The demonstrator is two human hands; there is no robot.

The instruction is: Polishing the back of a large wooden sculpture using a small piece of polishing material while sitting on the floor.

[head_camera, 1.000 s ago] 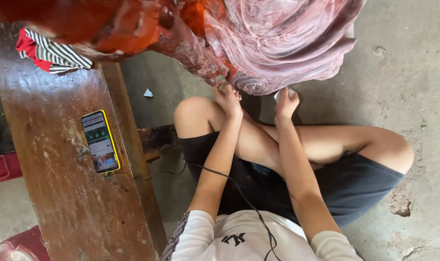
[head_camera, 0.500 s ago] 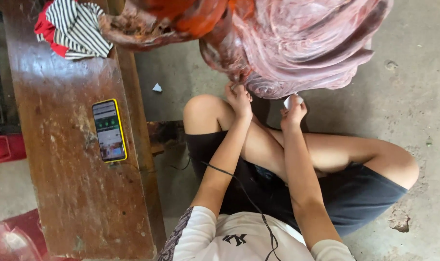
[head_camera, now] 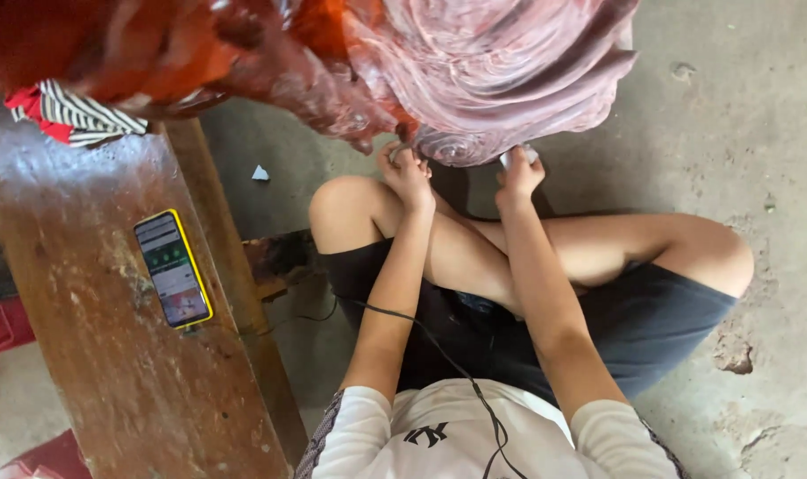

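**Two hands on the big wood carving**

A person sits cross-legged on the floor (head_camera: 758, 133). The left hand (head_camera: 406, 170) has its fingers curled tight against the bottom edge of the red wood carving (head_camera: 501, 62). The right hand (head_camera: 519, 173) pinches a small pale thing (head_camera: 520, 156) against it. A phone (head_camera: 173, 268) lies on the table (head_camera: 93, 372) nearby.

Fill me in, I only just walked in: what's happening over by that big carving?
A person sits cross-legged on the concrete floor with both hands raised to the underside of a large reddish wood carving. The left hand presses on its lower edge; the right hand holds a small pale piece against it. A phone lies on the wooden bench.
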